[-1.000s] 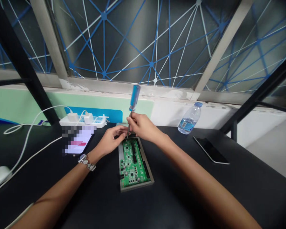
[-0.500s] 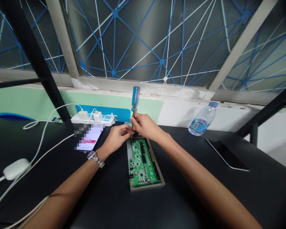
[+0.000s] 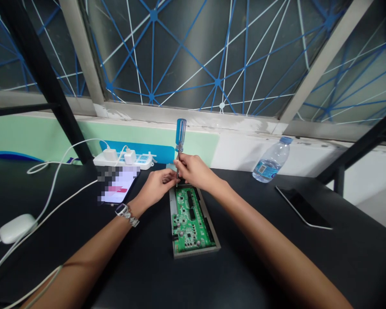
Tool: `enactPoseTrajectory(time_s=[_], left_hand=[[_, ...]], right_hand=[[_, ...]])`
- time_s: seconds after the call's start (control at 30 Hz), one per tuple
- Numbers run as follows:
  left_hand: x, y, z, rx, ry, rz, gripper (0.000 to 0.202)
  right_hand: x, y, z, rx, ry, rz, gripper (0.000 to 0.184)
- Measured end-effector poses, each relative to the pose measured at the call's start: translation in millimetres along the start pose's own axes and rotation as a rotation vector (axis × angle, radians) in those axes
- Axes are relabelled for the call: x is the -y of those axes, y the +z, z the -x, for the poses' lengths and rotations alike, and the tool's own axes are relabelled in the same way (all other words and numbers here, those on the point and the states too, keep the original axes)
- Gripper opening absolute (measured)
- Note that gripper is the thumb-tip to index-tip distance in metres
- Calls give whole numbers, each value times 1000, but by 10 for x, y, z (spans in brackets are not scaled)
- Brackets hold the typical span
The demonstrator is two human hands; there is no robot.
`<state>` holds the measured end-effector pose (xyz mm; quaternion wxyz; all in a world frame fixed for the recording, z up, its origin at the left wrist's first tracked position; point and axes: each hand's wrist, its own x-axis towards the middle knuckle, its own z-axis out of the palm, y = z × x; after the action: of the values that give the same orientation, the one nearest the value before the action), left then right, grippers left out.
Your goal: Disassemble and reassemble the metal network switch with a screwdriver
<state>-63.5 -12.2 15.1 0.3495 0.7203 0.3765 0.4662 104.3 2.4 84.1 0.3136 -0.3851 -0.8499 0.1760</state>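
A green circuit board (image 3: 189, 216) lies in a grey metal tray (image 3: 195, 251) on the black table. A screwdriver (image 3: 180, 134) with a clear blue handle stands nearly upright over the board's far left corner. My right hand (image 3: 194, 171) pinches its metal shaft just below the handle. My left hand (image 3: 157, 185), with a watch on the wrist, rests at the tray's far left corner, fingers closed towards the shaft's lower end; whether they hold anything is hidden.
A lit phone (image 3: 117, 189) lies left of the tray, behind it a white power strip (image 3: 125, 159) with chargers and white cables. A white puck-shaped device (image 3: 16, 228) sits far left. A water bottle (image 3: 270, 160) and a dark phone (image 3: 304, 207) are to the right.
The view shifted, so everything slid rightwards in the picture. The screwdriver stands a little straighter; both hands stay at the board's far corner.
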Motion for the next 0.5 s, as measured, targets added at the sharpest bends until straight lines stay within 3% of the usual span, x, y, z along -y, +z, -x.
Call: enactPoseTrajectory(time_s=[0.5], left_hand=[[-71,70,40,-22,-7,-39,13]], right_hand=[[-1,-31,17,53,9,-30,23]])
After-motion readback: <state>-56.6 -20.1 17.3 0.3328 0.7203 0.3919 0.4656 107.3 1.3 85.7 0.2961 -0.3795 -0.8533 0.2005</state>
